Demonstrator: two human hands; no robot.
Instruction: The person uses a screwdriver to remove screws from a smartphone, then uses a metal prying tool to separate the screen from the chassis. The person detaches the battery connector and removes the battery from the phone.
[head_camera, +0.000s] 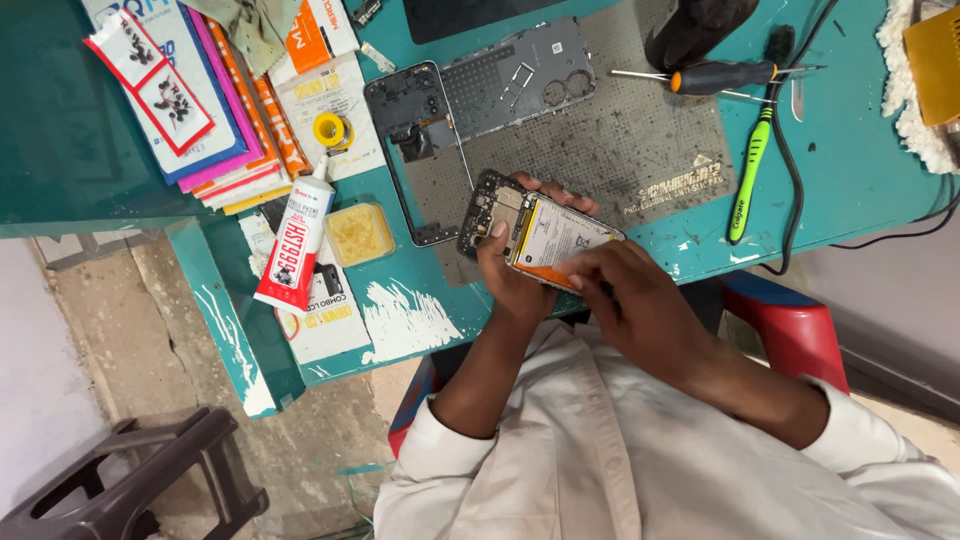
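Mid-frame, left hand (512, 275) cradles the opened phone (535, 235) battery-up so the right hand (625, 290) can pinch at its lower edge, probably a tab. Beyond, middle frame (415, 150) and back cover (520, 75) sit parked on the mat (640, 150).

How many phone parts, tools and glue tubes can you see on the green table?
Phone parts: 3 (opened phone with battery, black phone frame, grey back cover)
Tools: 2 (black-and-orange screwdriver, green toothbrush)
Glue tubes: 1 (white-and-red tube)
Total: 6
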